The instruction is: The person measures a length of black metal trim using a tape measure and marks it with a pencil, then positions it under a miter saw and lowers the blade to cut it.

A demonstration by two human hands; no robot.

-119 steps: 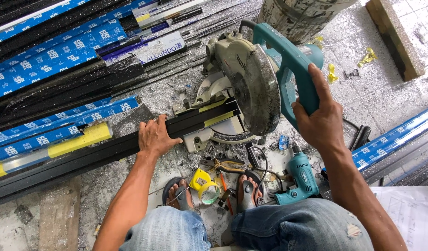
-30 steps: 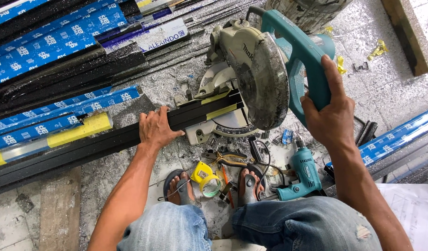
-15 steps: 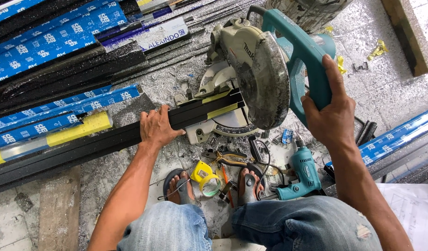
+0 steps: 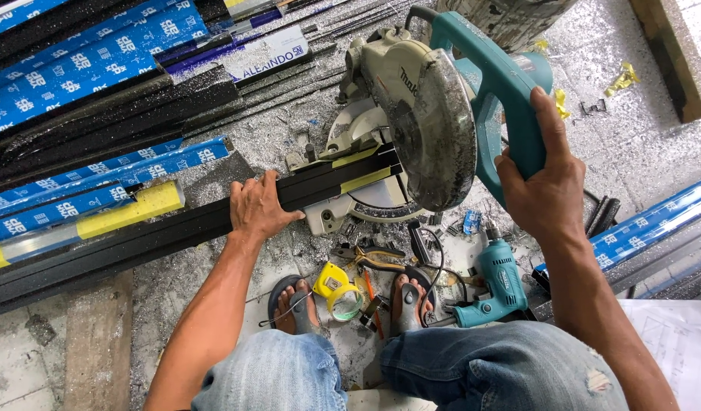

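the person squats on the floor (image 4: 655, 122), which is covered in shiny metal chips. the left hand (image 4: 255, 207) lies flat with fingers spread on a long black metal bar (image 4: 175, 228) and presses it down. the bar runs from the left side of the floor onto the base of the chop saw (image 4: 411, 129), and its end with a yellow strip sits right under the round blade cover. the right hand (image 4: 544, 186) is wrapped tight around the saw's teal handle (image 4: 510, 99).

the saw head looks lifted, a bit above the bar. i see no cut line in the bar here, so i think the cut is not made yet. the bar is in place and held, so the setting up looks done. what is left seems to be bringing the blade down through the bar.

near the feet lie a yellow tape measure (image 4: 337, 288), pliers (image 4: 369, 257) and a teal drill (image 4: 495, 285). more bars in blue wrap (image 4: 84, 65) lie at the far left of the floor.
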